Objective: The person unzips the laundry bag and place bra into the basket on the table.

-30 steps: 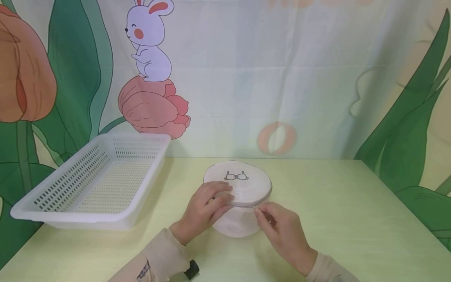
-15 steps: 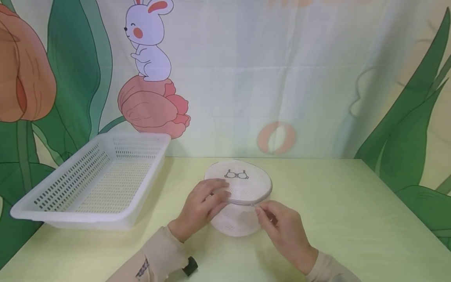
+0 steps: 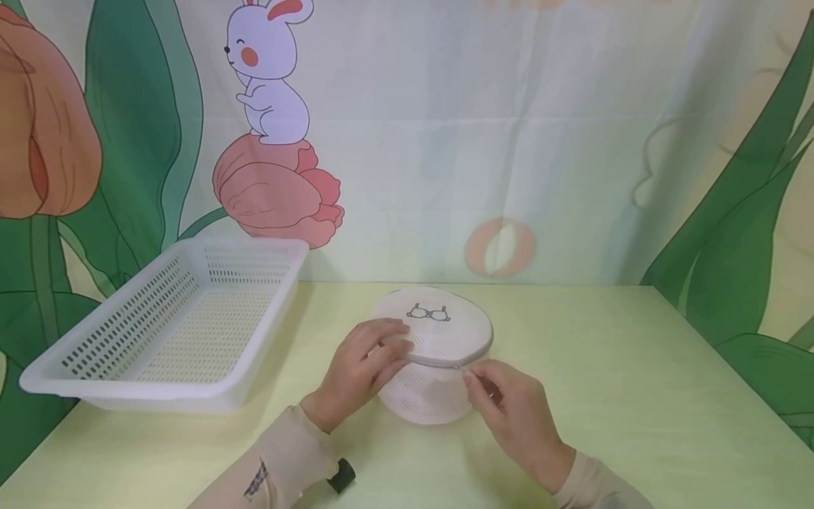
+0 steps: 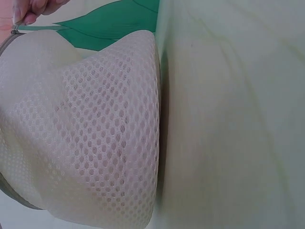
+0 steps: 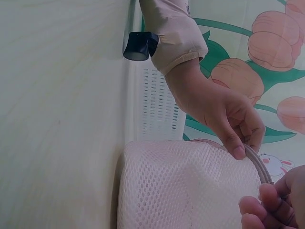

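Note:
A round white mesh laundry bag [image 3: 458, 329] stands upright on the table, a small bra drawing on its top and a grey zipper round the rim. My left hand [image 3: 356, 371] grips the rim at the front left, fingers on the top and thumb below. With thumb and forefinger my right hand [image 3: 518, 410] pinches the zipper pull [image 4: 15, 28] at the front right of the rim. The right wrist view has the left hand [image 5: 214, 107] on the zipper edge, close to the right fingers [image 5: 269, 193]. What lies inside the bag cannot be made out.
A white slotted plastic basket [image 3: 232, 367] stands on the left of the pale yellow-green table [image 3: 636, 396]. Behind the table hangs a printed cloth [image 3: 413, 141] with a rabbit and tulips. A black wrist camera [image 3: 342, 476] is on the left sleeve.
My left hand has shifted slightly left, and the bag's top has turned a little, its drawing tilting. The right hand keeps its pinch on the zipper pull and has hardly moved.

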Demonstrator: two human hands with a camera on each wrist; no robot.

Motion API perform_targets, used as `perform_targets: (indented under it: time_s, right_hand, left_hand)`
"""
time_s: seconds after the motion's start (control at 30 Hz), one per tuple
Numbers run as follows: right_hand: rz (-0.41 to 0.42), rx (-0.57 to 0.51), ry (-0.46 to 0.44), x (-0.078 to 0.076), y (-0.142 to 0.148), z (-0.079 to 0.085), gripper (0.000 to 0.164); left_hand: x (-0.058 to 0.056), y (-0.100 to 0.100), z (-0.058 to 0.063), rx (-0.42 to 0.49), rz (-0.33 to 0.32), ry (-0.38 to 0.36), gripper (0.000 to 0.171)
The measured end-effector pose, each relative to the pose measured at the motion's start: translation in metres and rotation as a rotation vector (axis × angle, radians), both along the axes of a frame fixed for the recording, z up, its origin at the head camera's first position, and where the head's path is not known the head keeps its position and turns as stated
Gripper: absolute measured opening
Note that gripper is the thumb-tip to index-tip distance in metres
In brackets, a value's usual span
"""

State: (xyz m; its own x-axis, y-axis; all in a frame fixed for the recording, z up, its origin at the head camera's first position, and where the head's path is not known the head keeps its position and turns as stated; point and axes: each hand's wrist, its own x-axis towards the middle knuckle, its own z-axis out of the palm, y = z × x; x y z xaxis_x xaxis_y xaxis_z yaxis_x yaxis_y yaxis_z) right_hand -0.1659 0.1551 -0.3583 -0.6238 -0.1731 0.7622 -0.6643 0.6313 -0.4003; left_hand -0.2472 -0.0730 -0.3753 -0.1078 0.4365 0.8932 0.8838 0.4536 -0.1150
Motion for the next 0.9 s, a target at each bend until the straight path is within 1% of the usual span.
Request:
perform_targets:
  time_s: [0.4, 0.63, 0.9]
  right_hand:
    - [-0.010, 0.005, 0.000, -0.0001, 0.0001, 0.0009, 0.014]
    - [-0.028, 0.000, -0.020, -0.0001, 0.0004, 0.0019, 0.013]
    - [-0.041, 0.003, -0.025, -0.0003, 0.0008, 0.0027, 0.012]
  left_hand:
    - [0.0000, -0.0016, 0.0014, -0.001, 0.011, -0.001, 0.027]
    - [-0.0023, -0.0033, -0.0006, 0.008, 0.014, 0.001, 0.027]
    - [-0.0040, -0.0053, -0.0012, 0.008, 0.032, -0.015, 0.029]
